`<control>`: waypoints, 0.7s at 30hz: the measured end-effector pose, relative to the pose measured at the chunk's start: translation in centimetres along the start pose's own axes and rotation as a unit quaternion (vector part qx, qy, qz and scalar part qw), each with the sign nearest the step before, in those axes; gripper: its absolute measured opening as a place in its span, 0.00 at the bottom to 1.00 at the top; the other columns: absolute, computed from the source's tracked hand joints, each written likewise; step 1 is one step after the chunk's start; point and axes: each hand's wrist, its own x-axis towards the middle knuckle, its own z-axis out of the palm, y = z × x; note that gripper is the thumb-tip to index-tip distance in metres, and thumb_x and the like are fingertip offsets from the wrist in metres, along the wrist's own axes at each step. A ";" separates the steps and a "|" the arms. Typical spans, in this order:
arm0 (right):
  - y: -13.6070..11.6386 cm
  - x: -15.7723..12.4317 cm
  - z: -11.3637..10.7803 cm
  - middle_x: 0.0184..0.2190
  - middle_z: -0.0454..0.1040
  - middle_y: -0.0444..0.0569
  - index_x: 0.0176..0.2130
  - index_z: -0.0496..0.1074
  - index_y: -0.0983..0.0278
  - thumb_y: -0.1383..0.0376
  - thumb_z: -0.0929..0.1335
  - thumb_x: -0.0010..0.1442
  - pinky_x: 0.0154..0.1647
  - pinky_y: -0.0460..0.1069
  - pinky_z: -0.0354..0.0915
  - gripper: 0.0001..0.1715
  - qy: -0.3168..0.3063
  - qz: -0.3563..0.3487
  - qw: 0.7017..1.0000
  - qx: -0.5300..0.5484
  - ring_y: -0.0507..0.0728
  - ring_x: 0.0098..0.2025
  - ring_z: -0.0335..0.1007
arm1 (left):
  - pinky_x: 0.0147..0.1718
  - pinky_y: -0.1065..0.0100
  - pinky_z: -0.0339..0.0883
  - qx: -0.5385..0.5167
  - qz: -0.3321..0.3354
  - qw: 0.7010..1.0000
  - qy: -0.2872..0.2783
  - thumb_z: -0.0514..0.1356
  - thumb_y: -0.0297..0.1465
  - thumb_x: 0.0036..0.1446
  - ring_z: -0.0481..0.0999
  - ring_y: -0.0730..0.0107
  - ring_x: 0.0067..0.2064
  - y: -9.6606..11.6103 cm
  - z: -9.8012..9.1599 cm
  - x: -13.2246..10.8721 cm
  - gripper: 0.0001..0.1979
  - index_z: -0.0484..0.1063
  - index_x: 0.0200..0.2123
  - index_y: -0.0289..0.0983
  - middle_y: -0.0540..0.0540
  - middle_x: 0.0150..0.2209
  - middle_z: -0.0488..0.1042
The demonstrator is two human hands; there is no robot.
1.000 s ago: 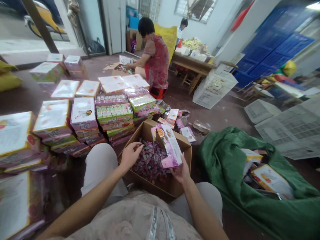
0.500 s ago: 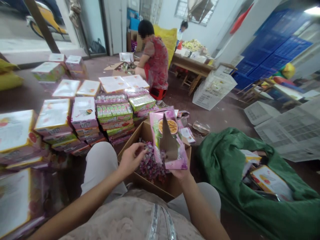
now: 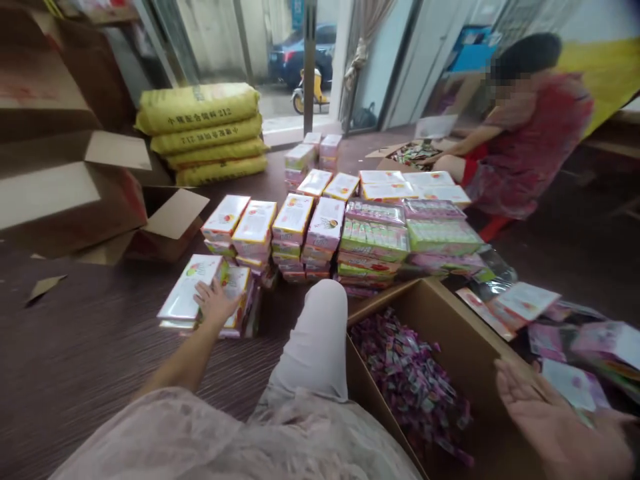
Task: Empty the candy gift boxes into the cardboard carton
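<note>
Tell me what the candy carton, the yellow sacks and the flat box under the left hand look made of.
Candy carton: brown cardboard, matte; plain brown flaps and walls.
Yellow sacks: probably woven plastic; faint sheen, printed lettering.
Flat box under the left hand: printed card, seemingly film-wrapped; glossy glare on top.

I swung the view to the left, so the yellow sacks [image 3: 200, 130] came into sight and the green bag went out of it. I took the left hand [image 3: 216, 301] off the candies [image 3: 410, 380] and laid it flat on a white box [image 3: 187, 293] on the floor. The right hand [image 3: 537, 407] let go of the pink packet and lay empty, palm up, by the edge of the cardboard box [image 3: 465, 313].
</note>
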 end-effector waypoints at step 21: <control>6.6 -1.5 0.3 0.50 0.73 0.63 0.35 0.73 0.59 0.41 0.60 0.58 0.71 0.63 0.48 0.28 0.046 0.037 0.992 -0.110 0.65 0.58 0.68 | 0.56 0.24 0.42 -0.077 -0.131 0.979 -0.134 0.71 0.45 0.35 0.46 0.17 0.68 -5.5 -5.8 6.3 0.58 0.55 0.69 0.35 0.15 0.69 0.45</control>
